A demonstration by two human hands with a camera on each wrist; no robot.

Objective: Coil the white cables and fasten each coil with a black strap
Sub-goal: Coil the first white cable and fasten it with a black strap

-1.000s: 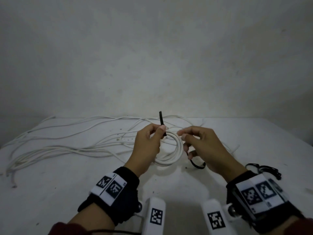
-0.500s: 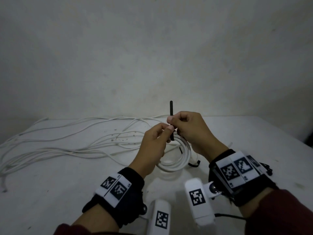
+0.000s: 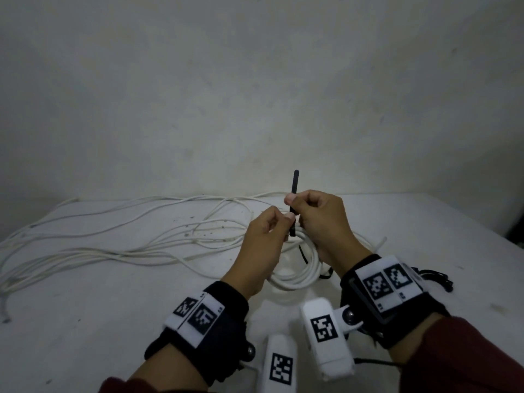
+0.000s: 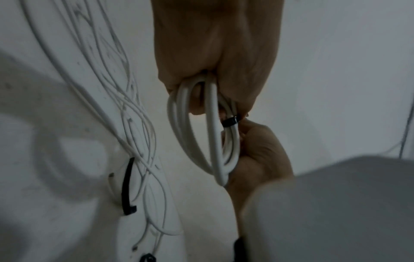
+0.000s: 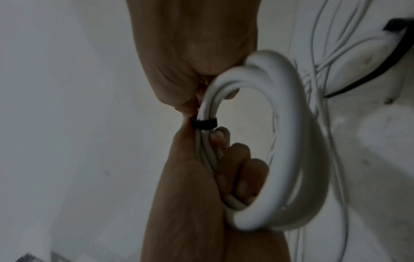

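Note:
A small coil of white cable (image 3: 302,275) hangs above the table between both hands. My left hand (image 3: 279,222) grips the coil, fingers curled round its strands (image 5: 208,156). A black strap (image 3: 295,184) is looped round the bundle as a tight band (image 4: 230,122) (image 5: 204,124), and its free tail stands straight up. My right hand (image 3: 295,204) pinches that tail just above the band, close against the left hand's fingertips.
Several loose white cables (image 3: 113,245) sprawl over the left and back of the white table (image 3: 85,321). One spare black strap (image 4: 127,186) lies by them under the coil. More black straps (image 3: 433,276) lie behind my right wrist. A bare wall rises behind the table.
My right hand came up from beside the coil and took the strap's tail next to the left hand. Both hands and the coil lifted slightly; for the last half second little has moved.

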